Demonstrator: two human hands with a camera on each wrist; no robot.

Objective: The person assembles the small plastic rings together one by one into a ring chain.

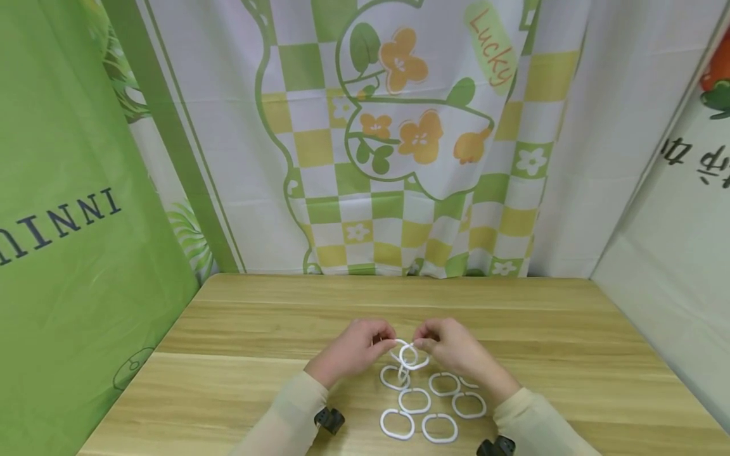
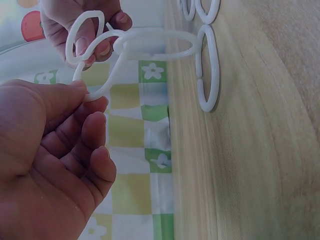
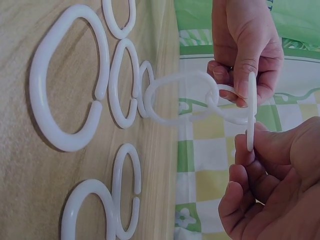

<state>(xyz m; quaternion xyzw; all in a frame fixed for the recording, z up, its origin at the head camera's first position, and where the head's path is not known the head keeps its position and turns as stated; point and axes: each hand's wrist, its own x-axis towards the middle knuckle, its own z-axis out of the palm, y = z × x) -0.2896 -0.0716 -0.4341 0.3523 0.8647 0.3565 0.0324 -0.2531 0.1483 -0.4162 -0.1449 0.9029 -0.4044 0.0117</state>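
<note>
My left hand point(image 1: 355, 352) pinches a white oval plastic ring point(image 2: 113, 79) between thumb and index finger. Linked through that ring, another white ring point(image 3: 187, 75) hangs down toward the tabletop. Facing it, my right hand point(image 1: 458, 349) holds a third white ring point(image 3: 251, 102) by thumb and fingertips. In the head view the two held rings overlap between the hands. The right-hand ring crosses the left-hand one closely in both wrist views; I cannot tell whether they are linked. Small gaps show in the rings lying on the table.
Several loose white rings, among them a near one point(image 1: 440, 440) and a middle one point(image 1: 415, 411), lie on the wooden table point(image 1: 239, 380) below and between the forearms. A patterned curtain point(image 1: 410, 209) hangs behind the table's far edge, with green cloth point(image 1: 74, 304) at the left.
</note>
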